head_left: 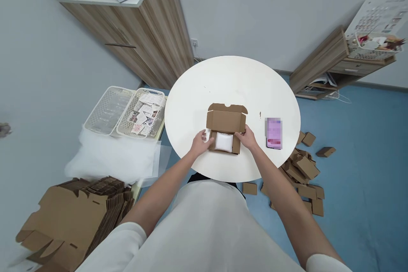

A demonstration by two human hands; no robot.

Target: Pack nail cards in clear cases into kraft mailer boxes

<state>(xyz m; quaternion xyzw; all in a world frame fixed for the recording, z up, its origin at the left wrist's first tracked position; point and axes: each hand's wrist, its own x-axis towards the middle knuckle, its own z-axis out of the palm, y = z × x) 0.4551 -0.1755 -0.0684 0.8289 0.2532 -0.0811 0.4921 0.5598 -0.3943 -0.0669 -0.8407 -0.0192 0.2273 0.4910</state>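
Note:
A small brown cardboard box (pixel 227 121) stands on the white round table (pixel 229 80) with its lid raised at the back. Inside lies a white padded packet (pixel 224 142). My left hand (pixel 201 143) is at the box's left side, fingers apart, the thumb reaching to the box's edge. At the right side, my right hand (pixel 247 138) pinches the box wall, thumb over the rim and the other fingers partly hidden outside. To the right of the box lies a phone (pixel 274 133) with a blurred, pinkish screen.
Left of the table are a white basket of cards (pixel 143 114), another basket (pixel 106 112), white wrapping sheets (pixel 111 157) and stacked flat cardboard boxes (pixel 70 216). Folded boxes (pixel 302 168) are heaped on the blue floor at right. Wooden cabinets (pixel 153 29) stand behind.

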